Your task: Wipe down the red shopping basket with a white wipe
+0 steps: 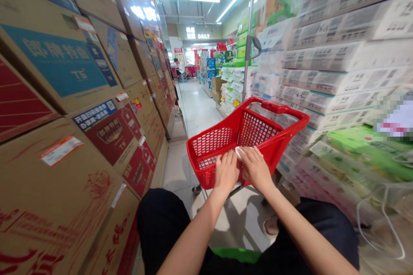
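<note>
A red plastic shopping cart (pixel 211 142) with lattice walls stands in front of my knees, its push handle (pixel 295 114) toward the right. On its near side lies my left hand (pixel 227 171), fingers stretched forward over the top rim and holding nothing that I can see. Just beside it, my right hand (pixel 256 167) presses a white cloth or wipe (pixel 239 153) against the same rim. Only the edges of the white piece show past the fingers. The cart's near wall is partly hidden behind both hands.
Stacked cardboard cartons (pixel 58 68) wall in the left side. White-wrapped packs (pixel 322 60) pile up on the right, by a metal post (pixel 249 47). A tiled aisle (pixel 195 94) runs ahead toward a seated person (pixel 177 66). Something green (pixel 237 254) shows between my legs.
</note>
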The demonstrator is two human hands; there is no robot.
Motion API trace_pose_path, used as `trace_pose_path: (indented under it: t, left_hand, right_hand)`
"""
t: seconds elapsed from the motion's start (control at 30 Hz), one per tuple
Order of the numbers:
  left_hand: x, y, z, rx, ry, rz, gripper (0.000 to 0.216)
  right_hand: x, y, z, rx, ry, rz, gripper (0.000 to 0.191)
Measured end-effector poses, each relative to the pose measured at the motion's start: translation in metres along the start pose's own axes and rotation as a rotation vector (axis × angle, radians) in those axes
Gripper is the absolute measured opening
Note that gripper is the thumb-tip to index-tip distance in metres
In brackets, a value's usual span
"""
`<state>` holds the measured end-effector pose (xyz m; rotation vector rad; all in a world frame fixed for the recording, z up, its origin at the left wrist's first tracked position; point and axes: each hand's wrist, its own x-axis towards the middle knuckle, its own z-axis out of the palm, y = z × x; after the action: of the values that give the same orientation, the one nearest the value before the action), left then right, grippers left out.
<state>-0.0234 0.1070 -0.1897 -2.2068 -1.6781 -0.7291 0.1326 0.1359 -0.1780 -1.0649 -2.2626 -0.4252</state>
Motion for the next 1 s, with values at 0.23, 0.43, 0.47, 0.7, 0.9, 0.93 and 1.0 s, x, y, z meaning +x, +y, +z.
trace_pose_path:
  t: [0.23, 0.43, 0.47, 0.7, 0.9, 0.93, 1.0]
  left_hand:
    - [-0.004, -0.006, -0.003, 0.011, -0.016, 0.003, 0.059]
    - [-0.003, 0.001, 0.0, 0.025, -0.028, 0.01, 0.066]
    - [-0.003, 0.002, 0.0, 0.031, -0.024, 0.01, 0.067]
    - [-0.003, 0.002, -0.001, 0.066, -0.04, 0.035, 0.071]
    - [-0.001, 0.007, 0.004, 0.066, -0.023, 0.034, 0.062]
    - [0.0, 0.008, 0.005, 0.063, -0.02, 0.029, 0.061]
    - [0.002, 0.01, 0.004, 0.052, -0.02, 0.022, 0.061]
  right_hand:
    - [0.003, 0.05, -0.018, -0.068, 0.039, 0.057, 0.059]
    - [0.002, 0.037, -0.011, -0.091, 0.057, 0.102, 0.053]
    - [0.001, 0.028, -0.008, -0.074, 0.04, 0.069, 0.055]
    - [-0.002, 0.041, -0.012, -0.071, 0.018, 0.012, 0.064]
    - [-0.002, 0.06, -0.015, -0.12, 0.075, 0.135, 0.056]
    - [-0.003, 0.053, -0.012, -0.109, 0.066, 0.128, 0.055]
    - [-0.005, 0.034, -0.005, -0.078, 0.036, 0.085, 0.055]
